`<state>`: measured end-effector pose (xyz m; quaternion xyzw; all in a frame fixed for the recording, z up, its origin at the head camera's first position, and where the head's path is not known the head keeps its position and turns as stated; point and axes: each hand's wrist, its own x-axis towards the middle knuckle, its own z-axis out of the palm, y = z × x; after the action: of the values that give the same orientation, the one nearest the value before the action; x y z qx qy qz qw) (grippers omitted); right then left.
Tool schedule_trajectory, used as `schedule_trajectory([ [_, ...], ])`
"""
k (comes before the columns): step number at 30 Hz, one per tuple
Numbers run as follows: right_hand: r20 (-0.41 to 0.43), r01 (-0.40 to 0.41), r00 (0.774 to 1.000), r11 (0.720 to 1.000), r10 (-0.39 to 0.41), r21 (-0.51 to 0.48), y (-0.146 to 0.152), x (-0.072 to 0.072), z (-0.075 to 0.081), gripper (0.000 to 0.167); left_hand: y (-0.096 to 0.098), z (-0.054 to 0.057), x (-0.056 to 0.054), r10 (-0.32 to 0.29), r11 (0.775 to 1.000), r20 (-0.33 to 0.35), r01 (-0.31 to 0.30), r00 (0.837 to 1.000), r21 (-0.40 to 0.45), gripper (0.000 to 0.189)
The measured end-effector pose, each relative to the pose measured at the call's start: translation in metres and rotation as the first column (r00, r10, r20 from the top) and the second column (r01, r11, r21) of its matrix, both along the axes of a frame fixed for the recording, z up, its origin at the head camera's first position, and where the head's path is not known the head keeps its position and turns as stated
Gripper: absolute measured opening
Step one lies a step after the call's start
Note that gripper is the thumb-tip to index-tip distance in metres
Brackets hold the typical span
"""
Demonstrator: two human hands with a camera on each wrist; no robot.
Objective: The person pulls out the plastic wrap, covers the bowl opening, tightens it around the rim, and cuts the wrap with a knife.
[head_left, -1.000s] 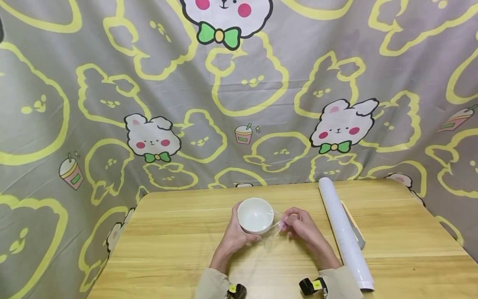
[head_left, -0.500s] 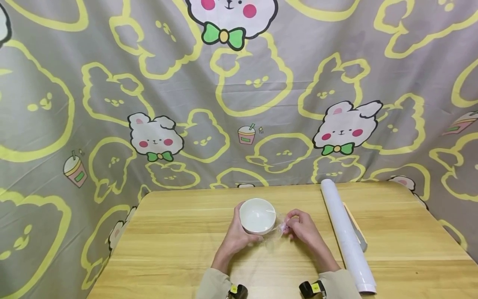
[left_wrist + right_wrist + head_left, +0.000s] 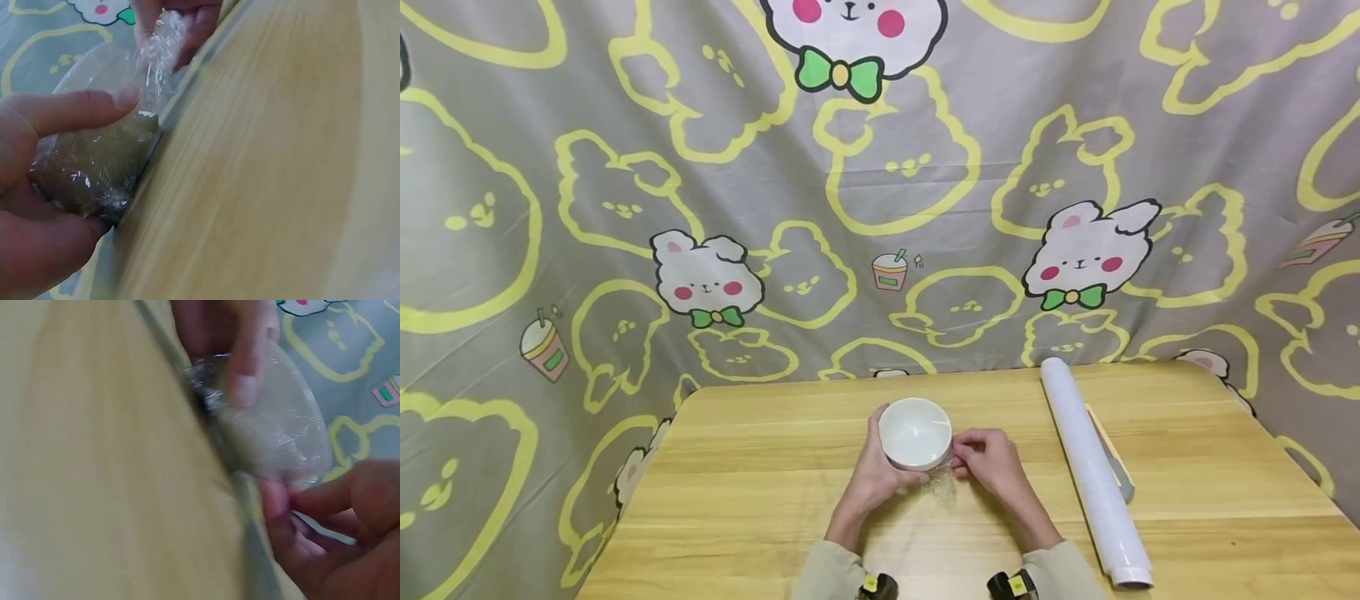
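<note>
A white bowl [image 3: 916, 433] sits in my left hand [image 3: 874, 467], which grips it from the left and below with the thumb near its front. Crinkled cling film [image 3: 165, 53] covers the bowl's outside and bunches up at its right side. Close against that side, my right hand [image 3: 992, 460] pinches the film between thumb and fingers. In the right wrist view the film-wrapped bowl [image 3: 275, 419] shows on its side, with the right fingertips at its rim. Some loose film [image 3: 942, 483] hangs below the bowl on the right.
On the wooden table [image 3: 737, 475], a long white roll [image 3: 1093, 475] lies to the right of my right arm. A flat grey and yellow-orange object [image 3: 1122, 479] lies partly behind it. A patterned curtain [image 3: 880, 208] hangs along the table's back edge.
My right hand has moved left to the bowl's side, and the film that was stretched between them is now gathered in close. The left hand still holds the bowl.
</note>
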<state>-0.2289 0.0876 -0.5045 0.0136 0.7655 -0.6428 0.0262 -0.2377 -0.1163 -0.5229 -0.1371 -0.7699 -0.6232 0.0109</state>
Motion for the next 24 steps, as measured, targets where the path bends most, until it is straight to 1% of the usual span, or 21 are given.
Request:
schedule_trajectory([
  [2,0.022,-0.095,0.995,0.994,0.096,-0.048,0.004,0.002,0.003,0.023,0.001,0.001,0.001,0.011,1.0,0.0,-0.011,1.0,0.003,0.124],
  [3,0.023,-0.143,0.989,0.988,0.144,-0.055,0.007,0.002,0.004,0.029,0.002,0.002,0.001,0.018,1.0,0.0,-0.018,1.0,-0.001,0.124],
  [4,0.023,-0.183,0.983,0.982,0.184,-0.051,0.008,0.003,0.005,0.036,0.003,0.003,0.001,0.027,1.0,0.0,-0.027,1.0,-0.007,0.124],
  [6,0.012,-0.214,0.977,0.977,0.214,0.016,0.009,0.003,0.006,0.045,0.004,0.004,0.002,0.032,0.999,-0.005,-0.032,0.999,-0.009,0.125],
  [7,0.002,-0.207,0.978,0.977,0.207,0.059,0.008,0.004,0.007,0.046,0.005,0.004,0.002,0.033,0.999,-0.004,-0.033,0.999,-0.012,0.126],
  [8,-0.016,-0.18,0.983,0.977,0.183,0.115,0.007,0.004,0.006,0.045,0.006,0.004,0.002,0.033,0.999,-0.006,-0.033,0.999,-0.016,0.126],
  [9,-0.039,-0.142,0.988,0.973,0.151,0.182,0.004,0.005,0.006,0.042,0.006,0.004,0.002,0.032,0.999,-0.003,-0.032,0.999,-0.018,0.127],
  [10,-0.07,-0.093,0.991,0.962,0.115,0.258,0.001,0.005,0.005,0.038,0.007,0.004,0.003,0.031,0.999,-0.002,-0.031,1.0,-0.018,0.128],
  [12,-0.136,0.009,0.99,0.92,0.048,0.392,-0.003,0.006,0.003,0.032,0.009,0.003,0.004,0.029,0.999,0.005,-0.028,1.0,-0.02,0.128],
  [13,-0.166,0.052,0.986,0.898,0.024,0.438,-0.004,0.006,0.002,0.03,0.01,0.003,0.005,0.026,0.999,0.01,-0.026,1.0,-0.019,0.128],
  [14,-0.19,0.085,0.982,0.876,0.007,0.474,-0.005,0.007,0.001,0.029,0.01,0.003,0.005,0.023,1.0,0.01,-0.022,1.0,-0.019,0.129],
  [15,-0.203,0.104,0.979,0.862,-0.001,0.495,-0.005,0.007,0.001,0.029,0.011,0.003,0.006,0.018,1.0,0.011,-0.018,1.0,-0.019,0.129],
  [16,-0.206,0.112,0.978,0.857,-0.007,0.503,-0.005,0.007,0.0,0.029,0.011,0.003,0.006,0.01,1.0,0.012,-0.01,1.0,-0.017,0.128],
  [18,-0.196,0.108,0.981,0.864,-0.012,0.491,-0.004,0.007,-0.001,0.031,0.011,0.003,0.006,-0.01,1.0,0.017,0.011,1.0,-0.016,0.128],
  [20,-0.179,0.102,0.984,0.88,-0.02,0.465,-0.003,0.006,-0.002,0.032,0.01,0.003,0.006,-0.031,0.999,0.022,0.031,0.999,-0.021,0.127],
  [21,-0.17,0.101,0.985,0.892,-0.027,0.441,-0.002,0.005,-0.003,0.033,0.009,0.003,0.006,-0.043,0.999,0.026,0.043,0.999,-0.02,0.126],
  [22,-0.149,0.094,0.988,0.912,-0.036,0.4,-0.002,0.005,-0.003,0.033,0.009,0.003,0.006,-0.055,0.998,0.03,0.056,0.998,-0.018,0.125],
  [24,-0.089,0.071,0.995,0.958,-0.048,0.279,0.0,0.004,-0.005,0.034,0.009,0.003,0.006,-0.078,0.997,0.042,0.078,0.996,-0.003,0.124],
])
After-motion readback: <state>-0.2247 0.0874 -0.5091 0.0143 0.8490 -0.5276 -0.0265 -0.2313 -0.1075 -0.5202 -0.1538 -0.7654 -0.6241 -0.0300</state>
